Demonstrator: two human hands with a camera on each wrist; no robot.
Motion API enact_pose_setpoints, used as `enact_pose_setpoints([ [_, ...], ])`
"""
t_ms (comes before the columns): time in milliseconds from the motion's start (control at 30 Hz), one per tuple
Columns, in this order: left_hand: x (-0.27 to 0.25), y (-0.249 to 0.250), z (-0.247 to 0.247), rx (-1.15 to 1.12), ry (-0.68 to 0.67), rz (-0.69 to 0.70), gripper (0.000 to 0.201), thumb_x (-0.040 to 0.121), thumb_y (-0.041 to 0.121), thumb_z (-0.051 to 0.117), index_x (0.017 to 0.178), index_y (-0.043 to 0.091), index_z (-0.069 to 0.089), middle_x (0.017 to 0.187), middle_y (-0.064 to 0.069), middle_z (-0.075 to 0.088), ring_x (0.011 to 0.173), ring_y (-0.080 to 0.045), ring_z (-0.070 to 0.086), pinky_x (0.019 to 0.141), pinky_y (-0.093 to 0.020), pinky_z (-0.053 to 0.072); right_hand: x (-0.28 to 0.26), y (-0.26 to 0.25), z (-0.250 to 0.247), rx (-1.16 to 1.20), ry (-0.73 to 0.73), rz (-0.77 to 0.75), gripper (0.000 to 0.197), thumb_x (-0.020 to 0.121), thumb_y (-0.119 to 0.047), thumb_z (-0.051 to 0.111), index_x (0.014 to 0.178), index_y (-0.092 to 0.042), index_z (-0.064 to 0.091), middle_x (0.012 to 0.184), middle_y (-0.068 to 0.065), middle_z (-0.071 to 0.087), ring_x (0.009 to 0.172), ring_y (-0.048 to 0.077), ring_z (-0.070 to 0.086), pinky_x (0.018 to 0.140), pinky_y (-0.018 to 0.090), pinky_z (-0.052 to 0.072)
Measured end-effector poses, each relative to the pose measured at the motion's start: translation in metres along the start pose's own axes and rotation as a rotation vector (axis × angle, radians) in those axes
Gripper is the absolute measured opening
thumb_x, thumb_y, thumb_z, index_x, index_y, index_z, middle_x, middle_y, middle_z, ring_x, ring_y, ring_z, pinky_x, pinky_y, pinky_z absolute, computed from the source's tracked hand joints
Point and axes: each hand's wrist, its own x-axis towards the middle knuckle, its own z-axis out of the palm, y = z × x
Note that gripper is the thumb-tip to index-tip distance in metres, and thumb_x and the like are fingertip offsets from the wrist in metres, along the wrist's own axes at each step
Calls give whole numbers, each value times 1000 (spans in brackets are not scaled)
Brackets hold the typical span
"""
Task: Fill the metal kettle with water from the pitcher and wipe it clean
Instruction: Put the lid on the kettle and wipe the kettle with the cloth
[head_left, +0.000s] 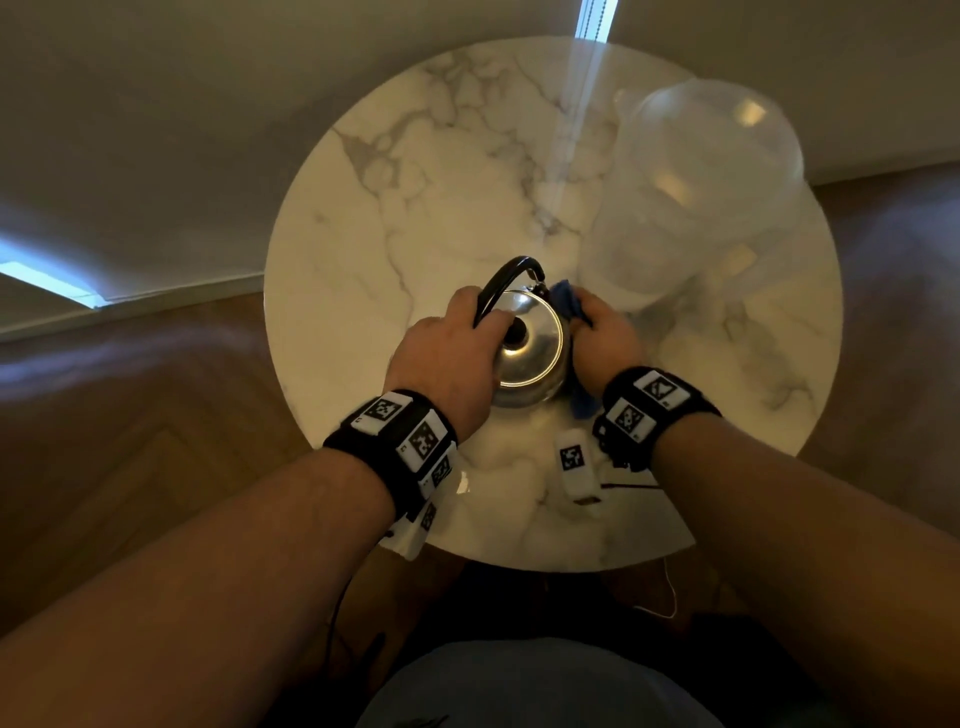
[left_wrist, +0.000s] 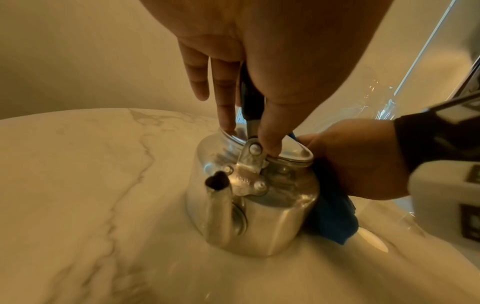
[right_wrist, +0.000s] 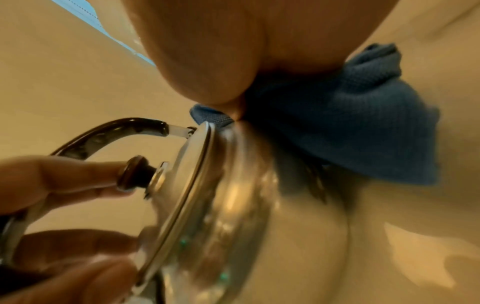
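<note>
Blue cloth (head_left: 566, 299) gripped in our right hand (head_left: 605, 338) pressed the upright kettle (head_left: 535, 358); left hand (head_left: 447, 358) curled around its handle (head_left: 511, 270).

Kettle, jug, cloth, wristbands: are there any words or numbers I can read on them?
None to read.
Kettle: no words.
Jug: clear, no label.
Cloth: plain blue.
Wristbands: black-and-white square code patterns; tiny marks beside them too small to read.
</note>
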Motion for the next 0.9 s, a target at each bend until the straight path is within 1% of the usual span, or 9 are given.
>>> enact_pose_setpoints([
  [133,-2,3,-4,50,18,23,48,85,26,64,130,34,47,137,-2,43,77,-27,60,80,-35,50,-14,15,-16,-245,-61,-26,33,103,-16,47,133,-19,62,119,7,68,107,20,60,93,26,38],
  [233,-5,3,-14,78,-20,58,52,86,32,61,135,37,43,145,-1,39,88,-25,65,99,-39,45,-27,22,-33,-312,-117,-7,27,102,-14,51,125,-14,66,114,14,71,104,30,64,89,31,44],
  [367,-1,0,-42,101,-79,192,61,88,43,47,146,38,29,158,1,32,112,-20,64,116,-44,33,-43,10,-52,-296,-168,12,18,103,-16,50,109,-12,67,96,8,66,89,26,59,77,29,37],
  [467,15,-6,-66,225,-74,393,60,88,31,55,144,35,35,160,5,29,118,-22,60,109,-42,38,-53,-3,-64,-271,-190,-23,20,104,-20,49,88,-24,60,80,-1,62,78,20,58,65,30,37],
  [533,28,-9,-76,408,-82,582,56,86,23,62,139,31,45,162,1,25,131,-28,48,104,-44,43,-59,-9,-70,-258,-205,-41,18,104,-22,48,93,-24,62,82,-2,63,76,15,57,68,30,39],
  [600,40,-6,-82,573,-96,772,49,87,18,67,134,25,55,162,-3,26,141,-32,34,106,-47,41,-63,-11,-76,-241,-211,-54,16,104,-24,49,101,-22,65,88,-1,66,81,17,60,75,32,40],
  [667,49,1,-83,675,-139,929,41,88,15,64,129,21,62,159,-3,33,145,-33,29,110,-49,37,-66,-9,-81,-238,-219,-64,16,104,-24,50,97,-24,63,86,-2,66,81,18,60,76,33,40],
  [767,60,7,-81,763,-214,1039,39,88,13,65,127,20,66,147,-3,50,145,-30,33,116,-45,33,-70,-4,-91,-248,-220,-65,19,105,-24,49,90,-27,60,83,-3,64,79,17,59,72,33,40],
  [900,71,7,-86,835,-292,1109,35,84,9,69,118,19,71,129,-2,64,135,-26,48,119,-39,31,-76,9,-106,-272,-239,-48,16,106,-22,48,102,-21,63,90,-4,65,85,18,59,77,31,39],
])
